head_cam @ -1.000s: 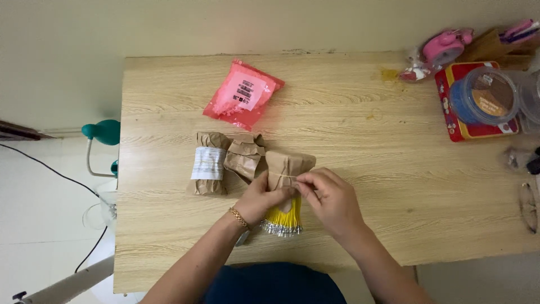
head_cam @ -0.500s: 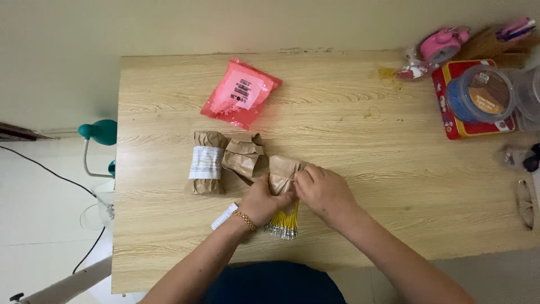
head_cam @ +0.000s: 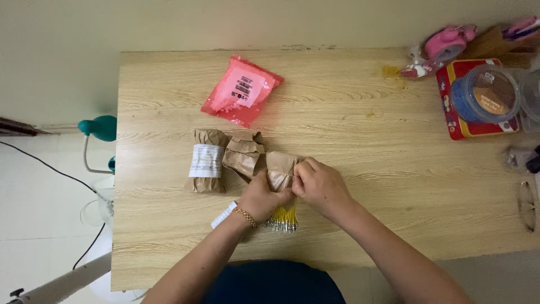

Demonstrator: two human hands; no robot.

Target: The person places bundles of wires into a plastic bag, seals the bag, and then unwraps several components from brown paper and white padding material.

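Two bare hands together near the middle of the frame, a bit low. Left hand (head_cam: 263,197) closed around the lower part of a brown paper wrap (head_cam: 280,170), a thin gold bracelet (head_cam: 245,216) on the wrist. Right hand (head_cam: 320,184) pinching the same brown paper wrap from its right side, fingers curled tight on the paper. Both hands touching each other over the wrap.

Poking out below the hands, a bunch of thin yellow sticks (head_cam: 284,217) with silver tips, pointing toward the bottom of the frame. Hard to tell how far up inside the paper. Just left of the sticks, a small white strip (head_cam: 224,214) lying flat on the table, partly under the left wrist.

Left of the hands, two more brown paper bundles. Nearest one, a crumpled paper bundle (head_cam: 243,155), touching the wrap in the hands. Next to it, farther left, a rolled paper bundle (head_cam: 206,161) with a white band around its middle.

Higher up, toward the upper middle, a pink plastic bag (head_cam: 242,90) with a white label, well apart from the hands.

All of this on a light wooden table (head_cam: 365,141). In the upper right corner, a red tin (head_cam: 461,126) with a round clear tub (head_cam: 485,94) on top, and a pink toy thing (head_cam: 444,42) near it. At the right edge, a pair of glasses (head_cam: 527,205). At the left edge, off the table, a teal lamp (head_cam: 100,127).
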